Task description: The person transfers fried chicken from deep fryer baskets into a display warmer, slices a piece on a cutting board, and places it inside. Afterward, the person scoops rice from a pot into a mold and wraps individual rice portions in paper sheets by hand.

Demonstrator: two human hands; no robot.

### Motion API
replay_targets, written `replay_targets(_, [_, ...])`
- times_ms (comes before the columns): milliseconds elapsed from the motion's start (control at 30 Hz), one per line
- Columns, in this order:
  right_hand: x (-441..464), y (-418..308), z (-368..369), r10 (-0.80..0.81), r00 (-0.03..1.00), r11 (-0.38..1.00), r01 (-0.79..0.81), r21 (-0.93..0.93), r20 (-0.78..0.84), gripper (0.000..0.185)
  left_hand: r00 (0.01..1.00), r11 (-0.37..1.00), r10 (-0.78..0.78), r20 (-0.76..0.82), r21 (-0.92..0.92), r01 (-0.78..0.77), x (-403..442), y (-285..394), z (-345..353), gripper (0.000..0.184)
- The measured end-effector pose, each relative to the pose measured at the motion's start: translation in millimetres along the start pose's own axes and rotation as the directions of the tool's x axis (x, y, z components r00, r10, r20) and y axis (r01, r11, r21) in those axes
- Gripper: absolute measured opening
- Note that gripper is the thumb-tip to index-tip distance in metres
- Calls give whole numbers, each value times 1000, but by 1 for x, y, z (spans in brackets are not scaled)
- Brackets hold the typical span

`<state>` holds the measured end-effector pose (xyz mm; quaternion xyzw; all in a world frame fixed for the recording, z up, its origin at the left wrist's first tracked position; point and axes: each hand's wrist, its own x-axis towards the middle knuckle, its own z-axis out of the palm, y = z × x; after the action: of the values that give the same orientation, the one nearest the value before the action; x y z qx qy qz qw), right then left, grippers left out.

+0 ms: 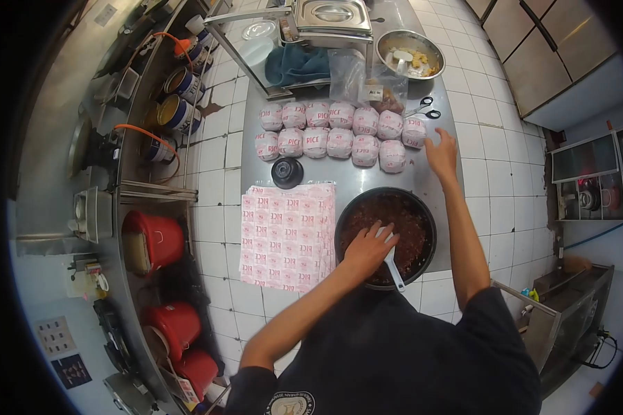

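My left hand is over a dark round pot of reddish-brown rice mix. Its fingers curl over the head of a white spoon, whose handle points toward my body. My right hand is at the right edge of the table, thumb and fingers apart, just beside the last paper-wrapped ball of the back row. Several more wrapped balls stand in two rows. A stack of printed wrapping paper lies left of the pot, with a small black bowl behind it.
Black-handled scissors lie behind the balls. Farther back are a steel bowl with food remains, plastic bags, a teal cloth and a metal rack. Red buckets stand on the left shelf.
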<state>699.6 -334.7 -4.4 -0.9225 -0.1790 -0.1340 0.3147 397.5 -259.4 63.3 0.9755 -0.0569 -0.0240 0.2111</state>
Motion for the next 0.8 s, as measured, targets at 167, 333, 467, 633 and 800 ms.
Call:
replay_targets(167, [-100, -98, -161, -83, 629, 985, -68, 160, 773, 23, 985, 996, -74, 156, 56, 66, 30, -8, -50, 26])
replay_targets(333, [-198, -91, -136, -241, 480, 910, 415, 23, 844, 47, 756, 921, -386, -529, -179, 346, 2, -134, -83, 36])
replay_targets(467, [-182, -86, -141, -194, 542, 878, 468, -102, 818, 39, 757, 785, -532, -379, 116, 609, -20, -227, -33, 64])
replay_targets(633, [-169, -85, -146, -144, 456, 883, 460, -94, 878, 50, 613, 652, -758, -221, -224, 725, -19, -199, -63, 78])
replay_targets(800, [-131, -104, -149, -153, 575, 870, 465, -167, 804, 32, 456, 356, -848, -269, -927, 115, -41, -90, -42, 70])
